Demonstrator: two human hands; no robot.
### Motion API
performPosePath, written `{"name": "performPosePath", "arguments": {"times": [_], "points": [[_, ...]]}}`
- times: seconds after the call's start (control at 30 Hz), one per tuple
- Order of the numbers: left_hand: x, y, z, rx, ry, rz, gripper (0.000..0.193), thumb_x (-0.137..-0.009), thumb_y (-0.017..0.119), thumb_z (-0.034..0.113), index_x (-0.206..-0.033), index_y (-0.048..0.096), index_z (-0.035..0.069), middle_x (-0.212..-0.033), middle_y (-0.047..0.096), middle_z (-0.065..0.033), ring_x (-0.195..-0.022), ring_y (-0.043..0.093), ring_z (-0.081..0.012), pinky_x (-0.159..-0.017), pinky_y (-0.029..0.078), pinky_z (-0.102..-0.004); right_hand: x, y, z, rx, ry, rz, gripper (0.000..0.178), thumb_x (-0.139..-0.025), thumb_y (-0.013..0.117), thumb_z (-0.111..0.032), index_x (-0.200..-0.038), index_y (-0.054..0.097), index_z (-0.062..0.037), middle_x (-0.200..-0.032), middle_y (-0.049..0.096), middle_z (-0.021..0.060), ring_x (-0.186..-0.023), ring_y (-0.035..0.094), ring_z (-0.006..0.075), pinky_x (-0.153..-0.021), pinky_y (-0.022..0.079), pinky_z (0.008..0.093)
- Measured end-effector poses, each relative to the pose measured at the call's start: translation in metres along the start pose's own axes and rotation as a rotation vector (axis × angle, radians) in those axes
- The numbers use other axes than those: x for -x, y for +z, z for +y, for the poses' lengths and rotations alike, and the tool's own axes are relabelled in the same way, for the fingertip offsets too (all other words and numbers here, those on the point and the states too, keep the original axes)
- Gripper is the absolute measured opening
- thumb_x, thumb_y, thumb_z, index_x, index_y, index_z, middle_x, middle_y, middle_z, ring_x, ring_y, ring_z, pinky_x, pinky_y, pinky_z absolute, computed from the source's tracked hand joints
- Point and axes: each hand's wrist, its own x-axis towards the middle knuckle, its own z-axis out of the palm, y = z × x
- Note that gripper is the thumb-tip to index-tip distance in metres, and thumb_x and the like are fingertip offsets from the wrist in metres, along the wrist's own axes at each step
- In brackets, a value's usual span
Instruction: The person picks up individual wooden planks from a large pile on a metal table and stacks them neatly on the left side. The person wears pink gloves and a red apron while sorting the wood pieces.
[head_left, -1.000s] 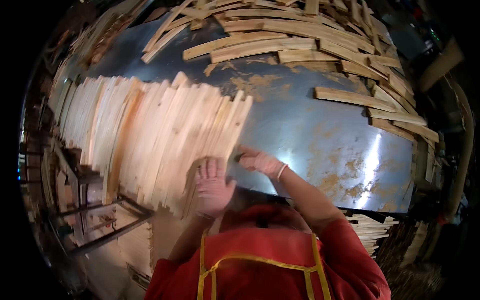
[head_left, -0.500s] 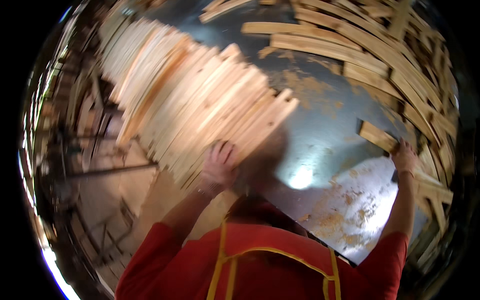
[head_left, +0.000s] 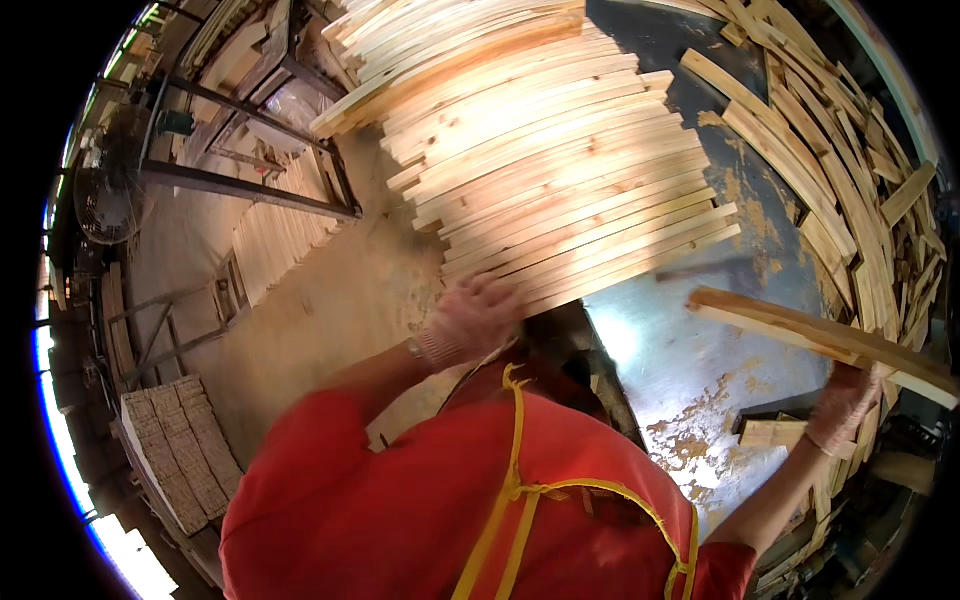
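Observation:
A row of pale wooden strips [head_left: 590,160] lies side by side across the metal table, their ends uneven. My left hand [head_left: 475,318], in a thin see-through glove, rests against the near left ends of the strips, its fingers spread and slightly bent. In my right hand [head_left: 850,400], also gloved, is a long wooden board [head_left: 800,328], held above the right side of the table and closed in by the fingers from below. Beneath it, beside my right wrist, lies a short wood block [head_left: 770,433].
A heap of loose boards [head_left: 850,170] fills the right side of the metal table [head_left: 650,370], which has sawdust patches. To the left stand a dark metal frame [head_left: 250,190], a fan [head_left: 108,195] and a bundle of rough wood pieces [head_left: 185,450] on the floor.
My right hand, earlier at a short block on the table, now holds a long board in the air. My view has turned, and my left hand stays at the strips' near ends.

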Motion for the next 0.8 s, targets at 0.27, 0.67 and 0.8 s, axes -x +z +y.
{"name": "performPosePath", "arguments": {"times": [0.27, 0.67, 0.8], "points": [[0.055, 0.012, -0.063, 1.308, -1.058, -0.055, 0.032, -0.099, 0.074, 0.039, -0.115, 0.074, 0.01, -0.113, 0.069, -0.0049, -0.107, 0.064, -0.0251, -0.096, 0.052, -0.0427, 0.078, 0.095, 0.119, -0.252, 0.427, 0.112, 0.057, -0.086, 0.082, -0.043, -0.126, 0.066, -0.0046, -0.115, 0.07, 0.0113, -0.107, 0.07, 0.0315, -0.099, 0.061, 0.0553], [0.012, -0.093, -0.036, 1.668, -0.659, -0.044, 0.054, -0.112, 0.053, 0.051, -0.129, 0.069, 0.003, -0.128, 0.07, -0.0055, -0.118, 0.063, -0.0159, -0.098, 0.055, -0.0414, 0.118, 0.232, 0.234, -0.242, 0.859, 0.168, 0.036, -0.1, 0.074, -0.044, -0.122, 0.071, -0.0159, -0.097, 0.069, 0.0071, -0.085, 0.067, 0.0237, -0.064, 0.058, 0.0423], [-0.046, -0.129, -0.065, 1.887, -0.801, -0.345, 0.058, -0.11, 0.058, 0.044, -0.147, 0.057, -0.001, -0.132, 0.069, -0.0111, -0.108, 0.067, -0.0193, -0.092, 0.059, -0.0451, 0.123, 0.22, 0.216, -0.141, 0.814, 0.166, 0.042, -0.101, 0.071, -0.041, -0.132, 0.068, -0.0125, -0.106, 0.073, 0.0091, -0.092, 0.072, 0.0253, -0.074, 0.061, 0.043]]}}
